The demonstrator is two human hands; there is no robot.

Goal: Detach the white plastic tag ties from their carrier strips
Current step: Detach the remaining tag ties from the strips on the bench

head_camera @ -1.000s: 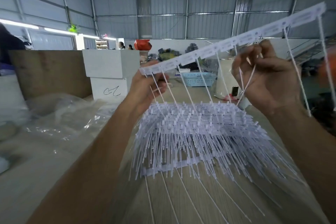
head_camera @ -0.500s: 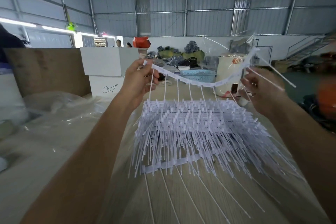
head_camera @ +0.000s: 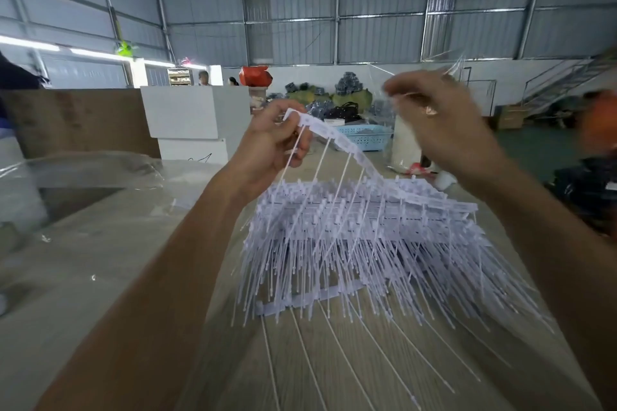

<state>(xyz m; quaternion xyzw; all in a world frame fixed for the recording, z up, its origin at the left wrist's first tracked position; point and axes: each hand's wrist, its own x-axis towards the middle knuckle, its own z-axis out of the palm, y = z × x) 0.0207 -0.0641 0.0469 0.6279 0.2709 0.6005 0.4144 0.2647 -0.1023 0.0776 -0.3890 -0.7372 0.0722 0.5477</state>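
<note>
Head view: the left hand (head_camera: pixel 273 140) is raised above the pile of tag ties (head_camera: pixel 360 237) on the surface (head_camera: pixel 334 370), its grip pinched on one end of a carrier strip (head_camera: pixel 340 140) that sags down to the pile. The right hand (head_camera: pixel 444 123), blurred, is raised beside it with fingers curled around thin white ties (head_camera: pixel 459 65).

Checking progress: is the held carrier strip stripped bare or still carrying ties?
Still carrying: several ties hang from the carrier strip.

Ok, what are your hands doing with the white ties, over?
Left hand grips carrier strip end. Right hand blurred, pinching pulled tag ties. Strip sags onto tie pile. Nothing blocking.
</note>
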